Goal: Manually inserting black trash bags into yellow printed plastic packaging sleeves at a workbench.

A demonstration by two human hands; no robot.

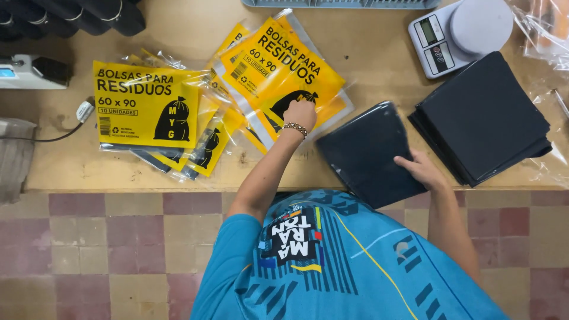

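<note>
- 2 hands are at work in the head view, both out over the wooden table (367,53), well apart from each other.
- The left hand (300,114), with a bead bracelet at the wrist, sits on the near edge of a yellow packet (278,65) in clear wrap. Its fingers curl down onto the packet, but I cannot tell whether they pinch it or only press on it.
- The right hand (422,169) lies flat and unclenched on the near right corner of a black folded bundle (364,148), grasping nothing.
- 1 relation counts most: the bundle lies between the 2 hands and is skewed to the table's front edge, its long side running from near-right to far-left. The right hand touches it, while the left hand is just beside its far-left corner.
- 1 thicker black stack (480,115) lies right of the bundle, nearer the right hand.
- More yellow packets (145,106) fan out to the left, and a kitchen scale (459,32) stands at the far right.
</note>
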